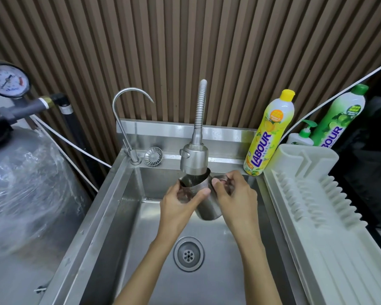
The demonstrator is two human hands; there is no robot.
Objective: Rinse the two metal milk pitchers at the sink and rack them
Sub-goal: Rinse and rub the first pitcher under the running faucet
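Pitcher (204, 198), metal, held over sink (110, 216) basin w/ mouth tilted up under spray head (194, 158) of flex-hose faucet; rim touching or just below nozzle. L hand (180, 205) wrapped around body, thumb across front. R hand (235, 194) pinching handle at pitcher's R side, fingers curled thru it. Both hands grasping same pitcher. Only one pitcher in view. Drain (188, 254) directly below. Drying rack (312, 194), white, just R of sink. Yellow soap bottle (271, 133) at rack's back L corner; green bottle (339, 119) & small pump bottle (301, 137) behind rack. Gooseneck tap (124, 119) + loose strainer (153, 156) on back ledge.
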